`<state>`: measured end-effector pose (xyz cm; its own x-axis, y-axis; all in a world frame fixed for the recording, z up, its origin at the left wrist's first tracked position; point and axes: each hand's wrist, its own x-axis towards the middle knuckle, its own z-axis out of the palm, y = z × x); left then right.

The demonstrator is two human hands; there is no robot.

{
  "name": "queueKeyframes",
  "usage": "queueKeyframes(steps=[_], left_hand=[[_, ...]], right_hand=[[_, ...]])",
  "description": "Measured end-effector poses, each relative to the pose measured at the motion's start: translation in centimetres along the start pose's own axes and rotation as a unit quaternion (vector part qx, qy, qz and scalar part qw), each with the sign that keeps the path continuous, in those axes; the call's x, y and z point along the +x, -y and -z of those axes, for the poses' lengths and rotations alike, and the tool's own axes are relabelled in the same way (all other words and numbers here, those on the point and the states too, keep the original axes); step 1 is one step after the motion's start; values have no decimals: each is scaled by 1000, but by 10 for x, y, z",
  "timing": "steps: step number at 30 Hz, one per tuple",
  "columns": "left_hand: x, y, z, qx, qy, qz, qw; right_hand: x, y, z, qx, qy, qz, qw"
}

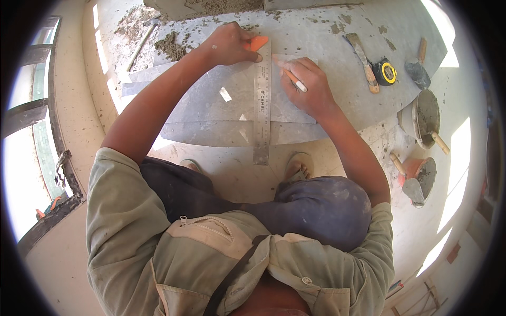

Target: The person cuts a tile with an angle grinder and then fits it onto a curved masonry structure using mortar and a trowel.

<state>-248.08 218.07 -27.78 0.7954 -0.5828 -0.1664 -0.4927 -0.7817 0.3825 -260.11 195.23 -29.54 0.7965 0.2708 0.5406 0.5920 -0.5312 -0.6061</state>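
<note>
A steel try square has its long ruled blade (262, 100) lying across a grey tile (205, 100), pointing toward me and overhanging the near edge. My left hand (229, 45) is closed on its orange handle (257, 43) at the far end. Just right of the blade, my right hand (308, 84) pinches an orange pencil with a white end (296, 81), its tip close to the blade's right edge. Small pale bits (225, 94) lie on the tile left of the blade.
At right lie a scraper (363, 63), a yellow-and-black tape measure (387, 72) and a trowel (418, 68). Beyond stand a bucket of grey mortar (424, 116) and a red-orange container (424, 176) with another trowel. A hammer (142, 45) and crumbled mortar (171, 47) lie far left.
</note>
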Motion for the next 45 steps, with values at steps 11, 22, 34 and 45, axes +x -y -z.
queueKeyframes(steps=[11, 22, 34, 45], left_hand=[[0, -3, 2, 11, 8, 2, 1000], [1, -11, 8, 53, 22, 9, 998], [2, -11, 8, 84, 29, -5, 996], [-2, -27, 16, 70, 36, 2, 997]], right_hand=[[-64, 48, 13, 23, 93, 25, 995], [-68, 60, 32, 134, 57, -38, 989], [-73, 51, 14, 81, 30, -46, 995], [-86, 56, 42, 289, 129, -249, 915]])
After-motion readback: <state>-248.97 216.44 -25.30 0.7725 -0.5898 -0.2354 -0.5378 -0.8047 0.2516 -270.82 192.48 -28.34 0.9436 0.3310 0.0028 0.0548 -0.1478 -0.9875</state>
